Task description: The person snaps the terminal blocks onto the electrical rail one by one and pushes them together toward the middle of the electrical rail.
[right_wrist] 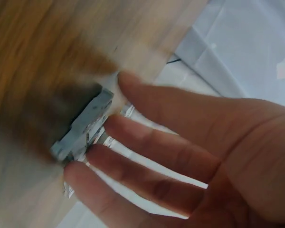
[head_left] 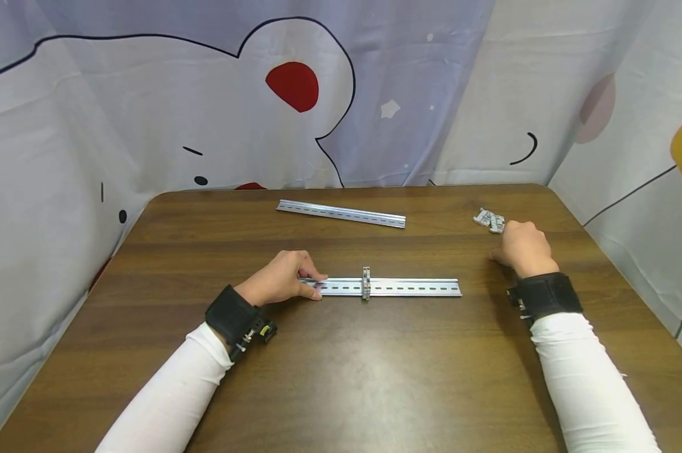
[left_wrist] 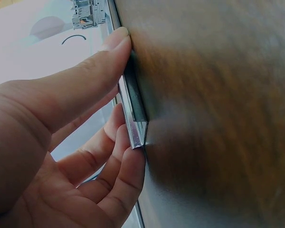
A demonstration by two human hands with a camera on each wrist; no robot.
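My left hand point(head_left: 284, 277) pinches the left end of a slotted metal DIN rail point(head_left: 414, 287), thumb along the near edge and fingers along the far edge. A narrow terminal block point(head_left: 366, 283) stands across that rail near its middle. At the right of the table, my right hand point(head_left: 523, 248) is beside several small grey terminal blocks point(head_left: 489, 219). In the right wrist view, its fingertips touch the side of a grey terminal block point(right_wrist: 85, 124), while the thumb stays apart from it. From the head view, the right fingertips are mostly hidden behind the hand.
A second DIN rail point(head_left: 341, 214) lies slightly slanted toward the back of the brown wooden table point(head_left: 375, 377). Printed cloth point(head_left: 165, 107) hangs behind the table and along its sides. Each wrist wears a black strap with a small camera.
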